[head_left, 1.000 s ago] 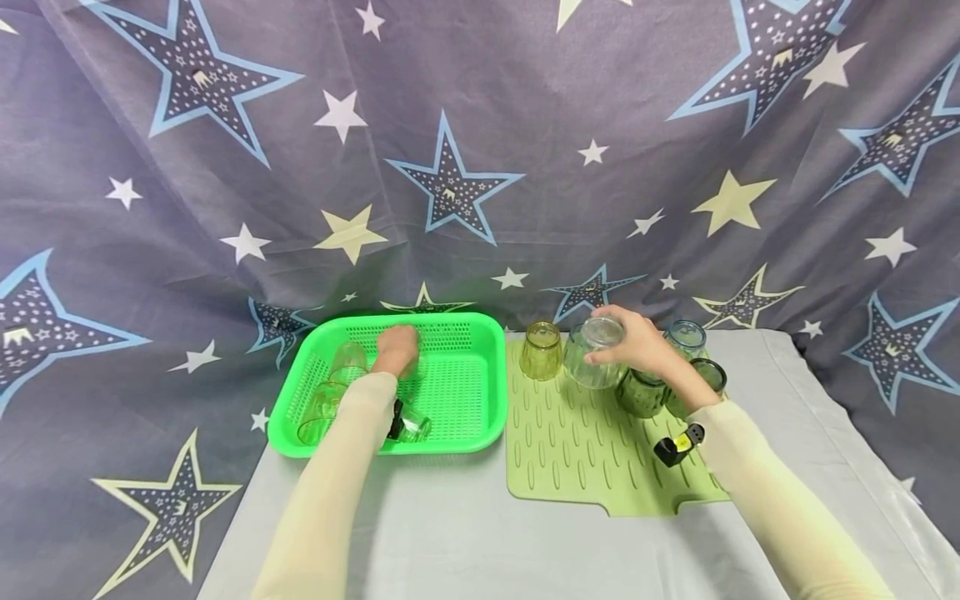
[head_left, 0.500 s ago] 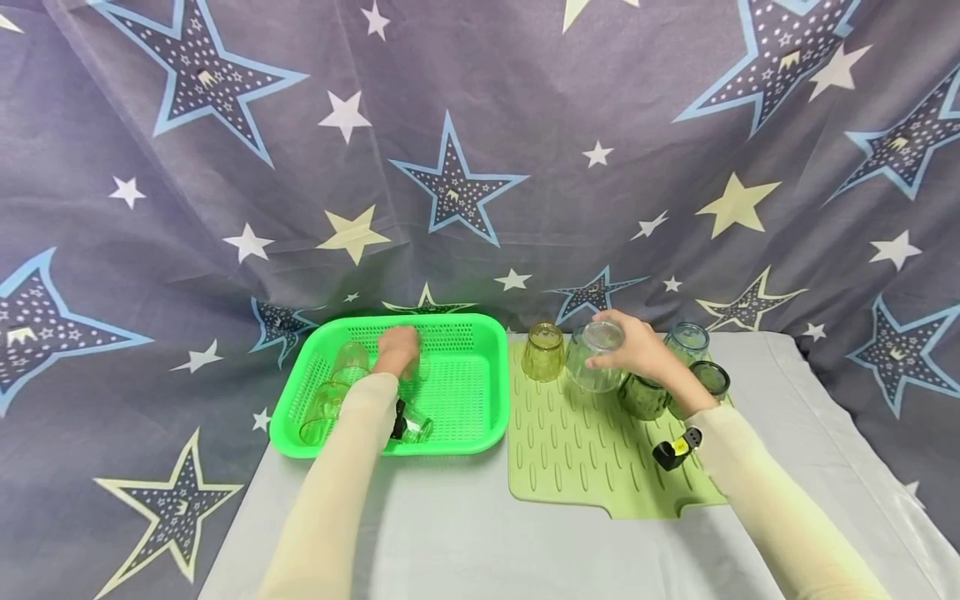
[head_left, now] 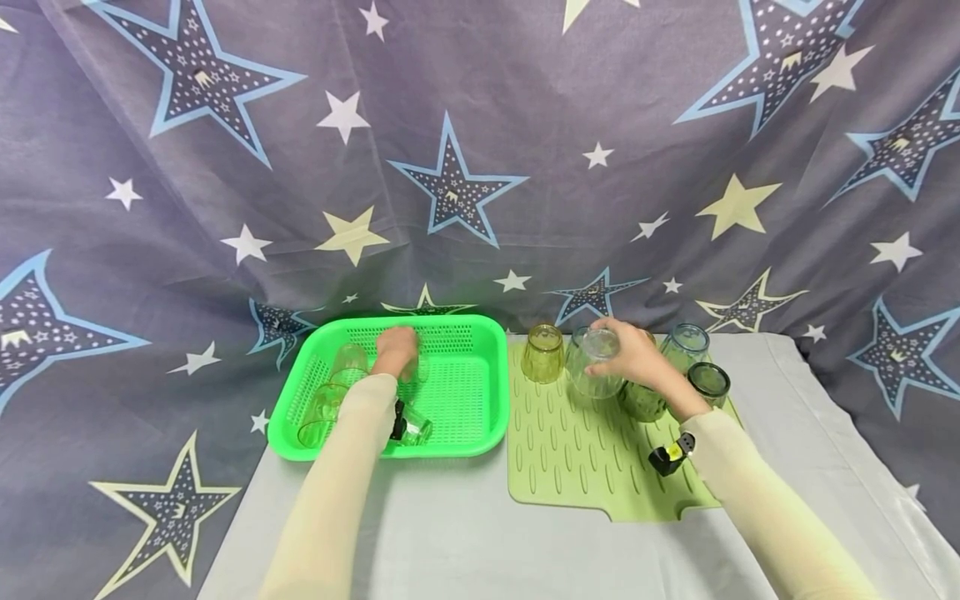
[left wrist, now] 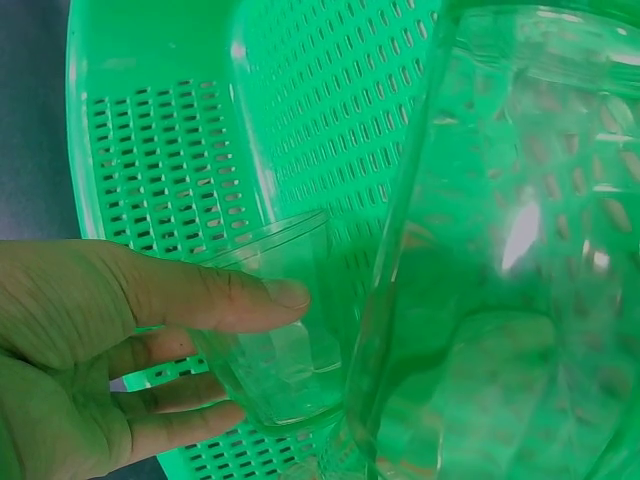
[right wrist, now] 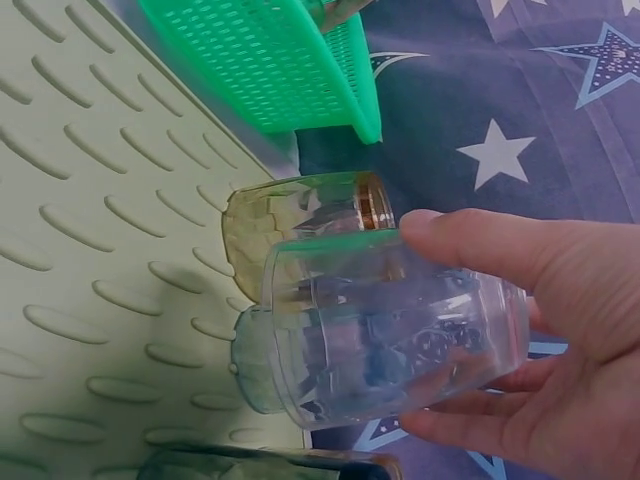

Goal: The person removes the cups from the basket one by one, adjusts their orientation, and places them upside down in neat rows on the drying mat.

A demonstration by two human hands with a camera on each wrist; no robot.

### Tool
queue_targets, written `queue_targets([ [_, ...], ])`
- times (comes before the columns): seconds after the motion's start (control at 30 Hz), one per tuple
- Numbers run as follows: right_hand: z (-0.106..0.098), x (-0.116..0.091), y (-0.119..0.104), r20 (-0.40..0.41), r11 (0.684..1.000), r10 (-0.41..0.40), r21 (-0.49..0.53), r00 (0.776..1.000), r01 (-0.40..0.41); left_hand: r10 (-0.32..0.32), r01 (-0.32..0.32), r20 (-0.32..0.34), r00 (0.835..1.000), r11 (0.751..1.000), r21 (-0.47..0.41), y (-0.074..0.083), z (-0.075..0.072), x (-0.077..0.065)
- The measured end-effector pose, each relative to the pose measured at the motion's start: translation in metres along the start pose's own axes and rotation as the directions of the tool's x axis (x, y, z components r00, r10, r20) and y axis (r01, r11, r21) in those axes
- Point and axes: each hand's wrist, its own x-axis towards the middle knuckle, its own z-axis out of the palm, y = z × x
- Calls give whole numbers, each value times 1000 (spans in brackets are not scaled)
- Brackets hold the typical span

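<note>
In the head view my left hand point(head_left: 396, 350) is inside the green basket point(head_left: 491, 437). Thumb and fingers grip a clear glass point(left wrist: 290, 365) there, as the left wrist view shows. My right hand point(head_left: 636, 357) holds an upside-down clear glass point(right wrist: 390, 345) at the back of the light green mat point(head_left: 555, 467), thumb on one side and fingers on the other. Whether its rim touches the mat I cannot tell. Just behind it stands a pale bluish glass point(right wrist: 258, 360), partly hidden. A yellow glass point(head_left: 542, 354) stands upside down to its left.
Right of the held glass stand a green glass point(head_left: 642, 402), a blue-rimmed glass point(head_left: 686, 343) and a dark green glass point(head_left: 708, 383). Several more glasses lie in the basket, including a large one point(left wrist: 520, 250) close to the left wrist camera. A star-patterned curtain point(head_left: 480, 275) hangs behind.
My right hand and its clear glass have shifted slightly down and toward me in the head view. The left hand keeps its grip in the basket, nearly still.
</note>
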Motion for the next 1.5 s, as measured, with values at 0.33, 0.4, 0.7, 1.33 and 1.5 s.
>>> queue_targets([
  [0.33,14,3,8,19,999,-16,-49,1000,17,-9,9,2,1000,1000,-13,0,1,-1],
  [0.4,15,4,9,21,999,-14,-50,1000,15,-17,17,0,1000,1000,-12,1,0,-1],
  [0.7,21,3,12,46,998,16,-63,999,-13,-17,17,-1,1000,1000,-6,0,-2,-1],
  [1.33,36,1,22,69,998,13,-60,998,-9,2,-2,51,999,1000,-2,2,-3,-6],
  [1.5,37,2,22,59,998,-7,-64,998,10,-1,1,36,999,1000,0,2,-2,-5],
])
